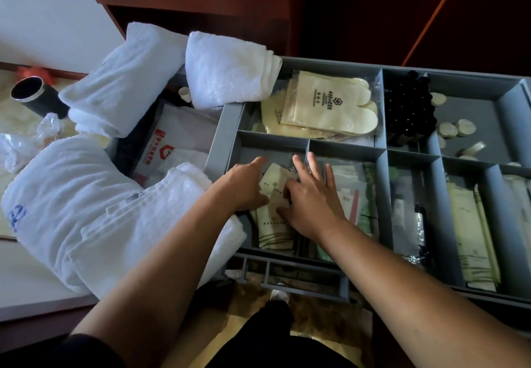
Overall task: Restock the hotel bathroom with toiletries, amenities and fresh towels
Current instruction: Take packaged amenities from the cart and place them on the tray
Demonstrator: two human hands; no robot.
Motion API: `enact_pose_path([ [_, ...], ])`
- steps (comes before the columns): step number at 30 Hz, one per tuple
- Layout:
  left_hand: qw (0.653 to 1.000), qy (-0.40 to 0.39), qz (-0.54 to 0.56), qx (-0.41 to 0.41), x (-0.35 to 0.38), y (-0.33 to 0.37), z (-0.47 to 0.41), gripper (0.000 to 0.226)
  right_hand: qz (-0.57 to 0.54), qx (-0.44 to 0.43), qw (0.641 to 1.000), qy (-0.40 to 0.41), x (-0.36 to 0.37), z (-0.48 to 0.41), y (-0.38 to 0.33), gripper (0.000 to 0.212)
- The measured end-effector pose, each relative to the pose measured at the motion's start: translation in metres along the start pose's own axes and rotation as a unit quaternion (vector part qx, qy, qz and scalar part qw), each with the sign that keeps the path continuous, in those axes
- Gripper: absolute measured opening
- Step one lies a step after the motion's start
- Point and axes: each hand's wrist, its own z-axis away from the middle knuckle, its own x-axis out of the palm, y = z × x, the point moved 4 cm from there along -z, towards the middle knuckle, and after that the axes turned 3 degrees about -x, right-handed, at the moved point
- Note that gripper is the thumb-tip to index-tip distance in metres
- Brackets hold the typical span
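At far left, a black cylindrical container with a silver rim (37,93) lies tilted on the pale surface, next to a piece of crumpled clear plastic wrap (48,127). A folded white waffle-weave bathrobe (86,209) occupies the near left. Behind it are two folded white terry towels, one leaning (120,80) and one resting with its end over the tray corner (227,71). Between the robe and the tray lies a white plastic packet with a red logo (169,140). The grey plastic compartment tray (382,155) fills the centre and right. The left hand (247,186) is in the near-left compartment, index finger straight, thumb laid on the cream paper sachets (273,221) stacked there (whether it pinches one cannot be determined). The right hand (310,203) rests just beside it, fingers straight and spread across the divider, thumb touching the same sachets. In the compartment behind the hands lie cream slippers in clear bags (327,103). To the right of the hands are clear packets with green print (359,195). Further right stand small dark bottles (408,109), with round wrapped soap discs (457,129) loose in the neighbouring compartment. Long cream sachets (471,238) lie lengthwise in the near-right compartment.
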Motion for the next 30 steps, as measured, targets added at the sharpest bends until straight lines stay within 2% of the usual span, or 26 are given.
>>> enact_pose_path([
  [8, 0.999, -0.041, 0.028, 0.003, 0.007, 0.001, 0.002, 0.089, -0.018, -0.002, 1.0, 0.02, 0.0, 0.004, 0.001, 0.042],
  [12, 0.998, -0.028, 0.054, 0.009, 0.002, 0.001, 0.004, 0.088, -0.046, -0.008, 0.997, 0.054, 0.001, 0.009, 0.002, 0.055],
  [14, 0.996, -0.008, 0.081, 0.032, -0.01, 0.004, 0.012, 0.087, -0.124, 0.01, 0.989, 0.082, -0.002, 0.015, 0.006, 0.064],
  [17, 0.986, 0.039, 0.148, 0.063, -0.037, 0.007, 0.035, 0.08, -0.264, 0.053, 0.956, 0.117, -0.018, 0.027, 0.01, 0.086],
  [20, 0.967, 0.069, 0.23, 0.082, -0.059, 0.016, 0.064, 0.074, -0.364, 0.049, 0.922, 0.124, -0.039, 0.041, 0.006, 0.095],
  [22, 0.953, 0.061, 0.283, 0.091, -0.064, 0.025, 0.083, 0.073, -0.416, 0.035, 0.9, 0.127, -0.051, 0.052, 0.004, 0.095],
  [24, 0.935, 0.04, 0.335, 0.105, -0.062, 0.034, 0.1, 0.071, -0.431, 0.02, 0.893, 0.131, -0.061, 0.066, 0.005, 0.091],
  [30, 0.89, 0.008, 0.434, 0.137, -0.03, 0.052, 0.142, 0.066, -0.507, 0.011, 0.856, 0.1, -0.072, 0.135, 0.006, 0.066],
])
